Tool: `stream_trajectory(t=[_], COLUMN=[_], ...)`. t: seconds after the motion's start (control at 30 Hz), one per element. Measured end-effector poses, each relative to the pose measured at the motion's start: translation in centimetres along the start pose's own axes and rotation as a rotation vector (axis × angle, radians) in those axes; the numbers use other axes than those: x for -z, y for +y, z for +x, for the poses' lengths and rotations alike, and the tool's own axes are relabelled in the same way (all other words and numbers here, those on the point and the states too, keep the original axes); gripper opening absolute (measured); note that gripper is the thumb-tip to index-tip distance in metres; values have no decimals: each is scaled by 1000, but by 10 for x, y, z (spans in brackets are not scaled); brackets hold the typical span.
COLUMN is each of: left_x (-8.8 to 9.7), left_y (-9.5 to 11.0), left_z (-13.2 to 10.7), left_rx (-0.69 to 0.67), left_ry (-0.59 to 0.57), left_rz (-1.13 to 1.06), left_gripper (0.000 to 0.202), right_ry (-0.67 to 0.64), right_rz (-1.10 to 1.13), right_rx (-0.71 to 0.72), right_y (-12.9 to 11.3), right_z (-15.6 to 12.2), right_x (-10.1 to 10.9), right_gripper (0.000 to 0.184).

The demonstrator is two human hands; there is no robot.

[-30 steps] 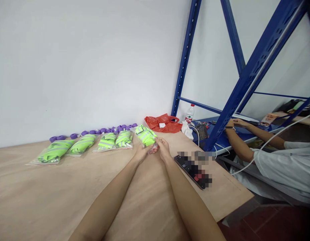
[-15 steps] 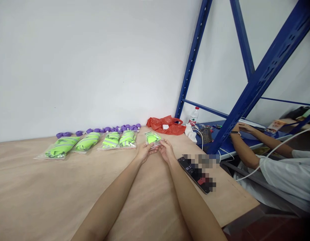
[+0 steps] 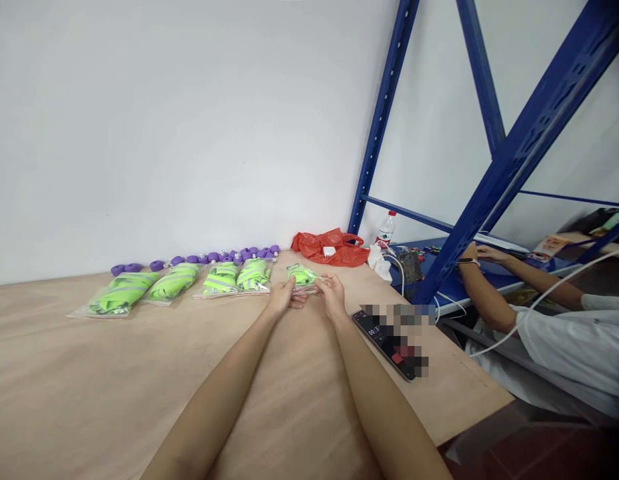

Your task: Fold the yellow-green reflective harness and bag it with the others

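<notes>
Both my arms stretch out over a brown table [image 3: 89, 387]. My left hand [image 3: 283, 297] and my right hand [image 3: 332, 295] pinch the near edge of a clear bag with a folded green reflective vest [image 3: 302, 275] inside, which lies low on the table. To its left lies a row of several similar bagged green vests [image 3: 174, 283]. Behind them, along the wall, runs a line of small purple pieces [image 3: 224, 256].
A black phone [image 3: 384, 337] lies on the table just right of my right forearm. A red plastic bag [image 3: 332, 247] and a water bottle [image 3: 384, 230] stand at the far right. Blue shelf posts [image 3: 494, 173] rise on the right, where another person's arms [image 3: 489, 293] rest on a blue surface.
The bagged vest has gone from held up between my hands to down on the table at the right end of the row. My hands stay on its edge.
</notes>
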State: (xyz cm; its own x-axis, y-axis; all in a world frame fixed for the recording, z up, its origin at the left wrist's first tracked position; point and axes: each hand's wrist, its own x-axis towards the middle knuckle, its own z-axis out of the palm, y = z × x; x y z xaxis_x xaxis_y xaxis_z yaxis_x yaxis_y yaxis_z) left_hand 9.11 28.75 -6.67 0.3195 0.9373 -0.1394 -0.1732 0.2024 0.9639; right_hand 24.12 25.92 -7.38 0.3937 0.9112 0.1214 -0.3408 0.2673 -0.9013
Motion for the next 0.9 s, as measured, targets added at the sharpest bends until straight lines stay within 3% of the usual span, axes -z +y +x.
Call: stream_trajectory(t=[0.2, 0.43, 0.63, 0.9], left_x=[8, 14, 15, 10], left_y=[4, 7, 9, 9], left_z=[-5, -7, -6, -8], left_rx=[-59, -105, -69, -41], left_ry=[12, 35, 27, 34], left_rz=[123, 174, 218, 231], left_gripper=[50, 54, 61, 48], right_ry=[-46, -77, -38, -55], right_rz=[-54, -97, -194, -202], right_rx=[-26, -18, 20, 6], right_y=[-2, -2, -1, -6], right_z=[0, 3, 5, 5], right_x=[1, 5, 7, 13], right_gripper=[34, 45, 38, 32])
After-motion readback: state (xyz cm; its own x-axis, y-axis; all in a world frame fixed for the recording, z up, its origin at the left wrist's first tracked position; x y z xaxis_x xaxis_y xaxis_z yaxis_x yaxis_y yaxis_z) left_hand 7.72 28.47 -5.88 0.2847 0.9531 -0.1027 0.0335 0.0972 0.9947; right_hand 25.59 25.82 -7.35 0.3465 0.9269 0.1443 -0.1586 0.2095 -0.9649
